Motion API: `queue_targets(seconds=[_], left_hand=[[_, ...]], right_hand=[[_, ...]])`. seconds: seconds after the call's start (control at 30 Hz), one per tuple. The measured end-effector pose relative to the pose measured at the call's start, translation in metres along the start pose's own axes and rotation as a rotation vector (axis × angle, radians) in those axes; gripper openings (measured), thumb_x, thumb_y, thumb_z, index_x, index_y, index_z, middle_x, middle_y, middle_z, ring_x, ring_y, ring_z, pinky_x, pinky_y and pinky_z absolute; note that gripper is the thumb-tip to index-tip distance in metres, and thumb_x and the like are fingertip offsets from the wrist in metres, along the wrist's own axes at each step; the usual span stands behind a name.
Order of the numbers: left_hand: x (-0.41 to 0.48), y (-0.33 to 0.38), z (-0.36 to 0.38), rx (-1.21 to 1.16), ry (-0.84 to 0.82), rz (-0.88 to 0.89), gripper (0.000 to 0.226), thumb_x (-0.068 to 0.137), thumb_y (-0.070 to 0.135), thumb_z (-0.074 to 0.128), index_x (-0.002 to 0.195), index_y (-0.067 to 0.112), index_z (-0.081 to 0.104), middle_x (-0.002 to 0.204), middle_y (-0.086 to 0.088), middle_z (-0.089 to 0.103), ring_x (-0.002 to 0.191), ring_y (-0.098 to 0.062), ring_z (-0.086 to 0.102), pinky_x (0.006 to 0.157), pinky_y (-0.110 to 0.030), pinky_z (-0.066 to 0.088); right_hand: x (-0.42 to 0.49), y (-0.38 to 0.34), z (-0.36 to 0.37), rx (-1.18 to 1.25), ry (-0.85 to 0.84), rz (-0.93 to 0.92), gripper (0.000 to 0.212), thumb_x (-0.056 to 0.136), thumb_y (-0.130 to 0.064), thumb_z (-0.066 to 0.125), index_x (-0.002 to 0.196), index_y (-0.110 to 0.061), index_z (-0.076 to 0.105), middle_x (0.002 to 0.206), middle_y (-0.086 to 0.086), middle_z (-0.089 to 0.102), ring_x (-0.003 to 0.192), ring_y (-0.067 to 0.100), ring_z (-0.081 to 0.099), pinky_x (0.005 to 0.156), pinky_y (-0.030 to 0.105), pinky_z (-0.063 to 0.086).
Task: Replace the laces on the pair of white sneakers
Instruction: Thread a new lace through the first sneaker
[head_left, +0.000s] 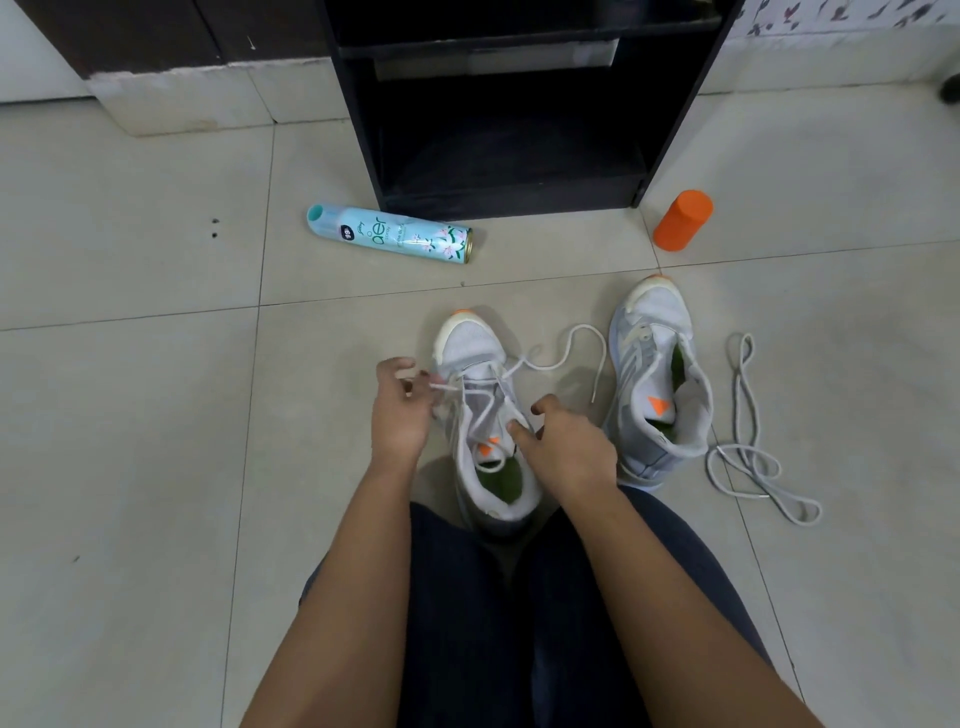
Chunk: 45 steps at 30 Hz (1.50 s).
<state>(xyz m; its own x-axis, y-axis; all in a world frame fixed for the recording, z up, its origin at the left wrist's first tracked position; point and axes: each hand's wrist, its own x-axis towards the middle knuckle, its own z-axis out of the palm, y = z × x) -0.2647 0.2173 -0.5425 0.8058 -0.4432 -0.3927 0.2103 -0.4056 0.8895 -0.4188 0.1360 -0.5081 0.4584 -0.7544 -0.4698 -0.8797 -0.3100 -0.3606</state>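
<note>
Seemingly mid-threading, in the head view, the person is sitting over the near sneaker (470, 343) at the centre of the frame, its heel tucked between the knees. The left hand (400, 410), just left of the shoe's forefoot, is pinching one end of the lace (571, 338) between curled fingertips, right beside the lower eyelets. The right hand (566, 452), at the shoe's right side near the tongue, is curling thumb and forefinger onto the upper and appears to be steadying it. The other end of the lace is looping out loosely to the right, towards the second sneaker (654, 332), which is standing unlaced just right of centre. A loose lace (736, 395) is lying on the tiles at the right of that shoe. The likely trouble is the long free end: a hard tug from the left hand could be dragging it back through the eyelets and leaving the two ends uneven, or an eyelet could be getting skipped. A spray can (389, 234) is lying on its side left of centre, and an orange bottle (683, 221) is standing at upper right.
</note>
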Motion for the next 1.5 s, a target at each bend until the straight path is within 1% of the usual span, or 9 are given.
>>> queue_targets(seconds=[0.13,0.37,0.53,0.7,0.93,1.13,1.27,1.4,1.5], left_hand=[[-0.002,-0.008,-0.001,0.286,-0.16,0.154,0.014,0.09,0.012,0.06,0.092,0.021,0.071,0.078,0.004,0.066,0.067,-0.017,0.062,0.074,-0.036,0.054],[0.013,-0.009,-0.024,-0.38,0.543,-0.232,0.011,0.094,0.009,0.052,0.092,0.012,0.062,0.1,-0.011,0.06,0.083,-0.02,0.058,0.077,-0.033,0.051],[-0.008,-0.003,-0.008,0.685,0.236,0.182,0.031,0.088,0.026,0.061,0.117,0.037,0.061,0.149,0.005,0.032,0.14,-0.018,0.026,0.113,-0.047,0.011],[-0.013,0.001,0.01,0.85,0.036,0.36,0.019,0.092,0.027,0.053,0.099,0.033,0.07,0.107,0.008,0.066,0.098,-0.015,0.061,0.109,-0.044,0.025],[0.004,0.0,-0.022,0.303,0.551,0.071,0.02,0.094,0.014,0.052,0.11,0.014,0.063,0.113,-0.009,0.061,0.105,-0.03,0.058,0.091,-0.039,0.043],[-0.009,-0.001,0.002,0.83,0.08,0.411,0.031,0.09,0.021,0.054,0.116,0.035,0.063,0.121,0.01,0.061,0.114,-0.015,0.054,0.113,-0.046,0.013],[-0.003,-0.002,0.008,0.847,0.106,0.423,0.018,0.091,0.024,0.055,0.096,0.029,0.072,0.097,0.003,0.066,0.091,-0.02,0.062,0.108,-0.045,0.027],[0.013,-0.011,-0.032,0.207,0.413,0.05,0.016,0.087,0.022,0.06,0.093,0.025,0.074,0.098,-0.001,0.071,0.09,-0.025,0.066,0.084,-0.037,0.05],[0.013,-0.012,-0.041,0.538,0.374,-0.046,0.029,0.086,0.023,0.054,0.111,0.032,0.068,0.118,0.002,0.065,0.106,-0.024,0.061,0.099,-0.042,0.04]], right_hand=[[0.008,-0.007,0.002,-0.049,0.039,-0.052,0.033,0.096,-0.042,0.043,0.115,-0.016,0.05,0.112,0.01,0.062,0.099,0.033,0.06,0.072,0.036,0.043],[0.011,-0.004,0.005,-0.017,0.011,-0.033,0.026,0.097,-0.029,0.039,0.105,-0.005,0.048,0.106,0.019,0.062,0.097,0.037,0.059,0.067,0.033,0.036],[0.012,-0.004,0.007,-0.047,0.008,-0.039,0.029,0.094,-0.036,0.043,0.103,-0.01,0.049,0.104,0.014,0.061,0.094,0.035,0.06,0.067,0.033,0.038],[0.013,-0.005,0.007,0.021,0.054,-0.083,0.026,0.093,-0.032,0.047,0.109,-0.012,0.048,0.105,0.011,0.058,0.093,0.036,0.059,0.067,0.033,0.037],[0.018,-0.001,0.008,0.047,0.039,-0.064,0.016,0.093,-0.016,0.044,0.107,-0.007,0.044,0.105,0.018,0.059,0.094,0.038,0.058,0.067,0.033,0.033],[0.016,-0.003,0.007,0.028,0.038,-0.08,0.014,0.092,-0.022,0.045,0.1,-0.011,0.041,0.102,0.016,0.058,0.091,0.037,0.058,0.066,0.033,0.034],[0.016,-0.002,0.007,0.004,0.045,-0.075,0.02,0.092,-0.02,0.044,0.108,-0.008,0.044,0.105,0.015,0.058,0.093,0.037,0.058,0.067,0.033,0.035],[0.02,0.002,0.007,0.013,0.022,-0.068,0.022,0.092,-0.018,0.044,0.112,-0.008,0.043,0.107,0.017,0.058,0.095,0.038,0.058,0.069,0.034,0.036],[0.02,0.001,0.008,0.015,0.019,-0.074,0.021,0.092,-0.018,0.045,0.11,-0.008,0.043,0.105,0.016,0.058,0.093,0.037,0.058,0.068,0.034,0.037]])
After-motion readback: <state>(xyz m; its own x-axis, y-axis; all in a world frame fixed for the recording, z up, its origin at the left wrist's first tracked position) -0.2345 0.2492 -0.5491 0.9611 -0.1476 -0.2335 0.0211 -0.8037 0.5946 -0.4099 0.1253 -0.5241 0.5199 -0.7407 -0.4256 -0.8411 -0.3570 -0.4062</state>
